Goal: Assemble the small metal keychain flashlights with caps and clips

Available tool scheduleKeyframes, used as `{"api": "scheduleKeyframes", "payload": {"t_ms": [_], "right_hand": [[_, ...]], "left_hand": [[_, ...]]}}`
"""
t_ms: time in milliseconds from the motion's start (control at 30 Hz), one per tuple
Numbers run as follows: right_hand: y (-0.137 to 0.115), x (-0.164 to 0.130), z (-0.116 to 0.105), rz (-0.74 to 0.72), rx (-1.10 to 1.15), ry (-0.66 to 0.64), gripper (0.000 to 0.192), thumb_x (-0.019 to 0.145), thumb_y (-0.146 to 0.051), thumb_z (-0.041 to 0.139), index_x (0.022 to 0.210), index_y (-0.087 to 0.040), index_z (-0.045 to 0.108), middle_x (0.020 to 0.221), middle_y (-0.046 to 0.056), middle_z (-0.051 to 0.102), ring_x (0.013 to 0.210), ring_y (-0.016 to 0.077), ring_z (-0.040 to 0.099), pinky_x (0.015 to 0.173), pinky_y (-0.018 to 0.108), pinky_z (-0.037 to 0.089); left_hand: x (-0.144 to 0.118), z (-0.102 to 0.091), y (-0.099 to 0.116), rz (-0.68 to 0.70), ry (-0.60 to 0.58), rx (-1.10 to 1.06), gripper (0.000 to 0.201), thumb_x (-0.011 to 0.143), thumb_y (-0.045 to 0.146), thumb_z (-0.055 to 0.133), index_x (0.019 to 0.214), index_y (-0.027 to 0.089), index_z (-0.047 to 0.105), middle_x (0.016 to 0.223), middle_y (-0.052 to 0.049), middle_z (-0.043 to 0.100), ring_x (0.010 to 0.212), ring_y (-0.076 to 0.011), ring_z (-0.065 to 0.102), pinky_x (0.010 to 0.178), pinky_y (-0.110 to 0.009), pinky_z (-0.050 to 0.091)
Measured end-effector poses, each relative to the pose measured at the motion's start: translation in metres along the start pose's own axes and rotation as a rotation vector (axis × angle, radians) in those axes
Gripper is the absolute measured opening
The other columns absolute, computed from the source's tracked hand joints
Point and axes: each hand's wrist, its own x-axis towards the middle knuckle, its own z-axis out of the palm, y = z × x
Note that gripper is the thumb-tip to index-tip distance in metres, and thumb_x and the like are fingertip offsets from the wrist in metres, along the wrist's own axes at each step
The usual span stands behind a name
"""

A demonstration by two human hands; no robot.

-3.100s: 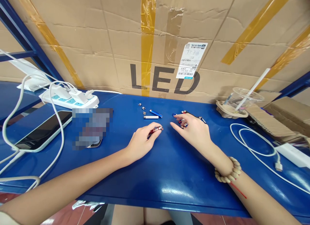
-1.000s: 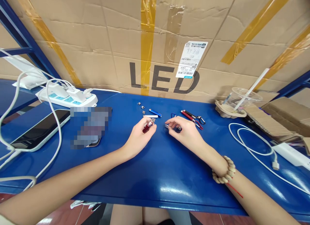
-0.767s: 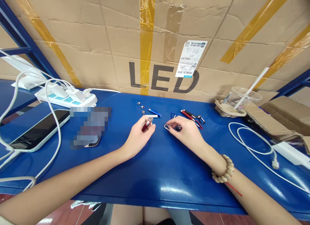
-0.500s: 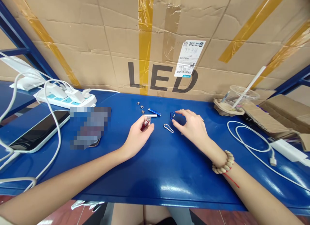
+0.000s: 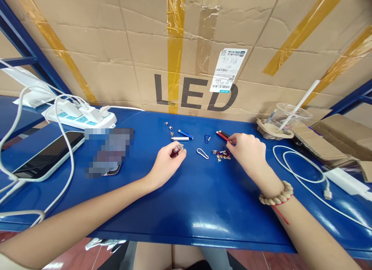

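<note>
A small red torch [image 5: 175, 150], silver at its tip, is pinched in the left hand [image 5: 165, 164] fingers just above the blue desk [image 5: 186, 208]. The right hand [image 5: 247, 149] fingers grasp another red torch [image 5: 222, 135] lying on the desk, beside button cells [image 5: 221, 155] and a silver clip [image 5: 202, 153]. A plastic cup [image 5: 286, 118] at the right holds a straw [image 5: 299, 105].

Both bare forearms reach forward from the lower corners and converge toward the middle. The left hand [image 5: 167, 161] lies palm-inward with its fingers [image 5: 177, 155] curled shut in a loose pinch, thumb on top. The right hand [image 5: 247, 151] is held farther forward, knuckles up, its fingers [image 5: 234, 140] bent and pinched together at the tips. The right wrist is slightly bent.
</note>
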Motion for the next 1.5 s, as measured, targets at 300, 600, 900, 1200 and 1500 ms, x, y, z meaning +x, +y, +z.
{"api": "scheduleKeyframes", "payload": {"t_ms": [300,600,900,1200,1500], "right_hand": [[-0.002,-0.006,-0.001,-0.127,0.089,-0.106,0.012,0.076,-0.025,0.064,0.084,-0.025,0.073,0.082,0.007,0.071,0.074,0.0263,0.066,0.051,0.029,0.039],[0.0,-0.008,0.002,-0.207,0.055,-0.174,0.01,0.076,-0.022,0.066,0.08,-0.027,0.074,0.077,0.006,0.07,0.078,0.0252,0.065,0.05,0.027,0.038],[-0.006,-0.007,0.003,-0.183,0.086,-0.147,0.019,0.073,-0.015,0.061,0.083,-0.027,0.073,0.077,0.002,0.072,0.074,0.0215,0.066,0.05,0.025,0.038],[-0.013,-0.006,-0.001,-0.174,0.384,-0.002,0.019,0.079,-0.024,0.054,0.09,-0.024,0.07,0.09,0.002,0.07,0.074,0.018,0.066,0.053,0.025,0.042],[-0.036,-0.021,-0.005,-0.178,1.151,-0.175,0.018,0.069,-0.032,0.065,0.078,-0.016,0.066,0.075,0.004,0.069,0.06,0.0142,0.062,0.047,0.023,0.049]], "left_hand": [[0.001,0.0,-0.002,-0.01,-0.001,0.002,0.024,0.076,0.029,0.048,0.058,0.018,0.038,0.054,0.005,0.035,0.052,-0.008,0.033,0.05,-0.022,0.028],[0.001,0.001,-0.003,-0.014,-0.007,0.018,0.024,0.077,0.03,0.048,0.059,0.018,0.039,0.055,0.005,0.036,0.053,-0.0084,0.035,0.051,-0.022,0.029],[0.001,0.001,-0.005,-0.002,-0.004,0.011,0.024,0.077,0.029,0.048,0.059,0.018,0.039,0.055,0.005,0.035,0.053,-0.0083,0.034,0.051,-0.022,0.028],[0.001,0.0,-0.006,-0.009,-0.007,0.011,0.024,0.079,0.029,0.047,0.06,0.018,0.038,0.057,0.005,0.037,0.053,-0.0086,0.035,0.052,-0.023,0.029],[0.001,0.0,-0.006,-0.004,-0.015,-0.036,0.027,0.084,0.032,0.047,0.063,0.018,0.037,0.061,0.005,0.037,0.057,-0.0088,0.034,0.056,-0.023,0.029]]}}
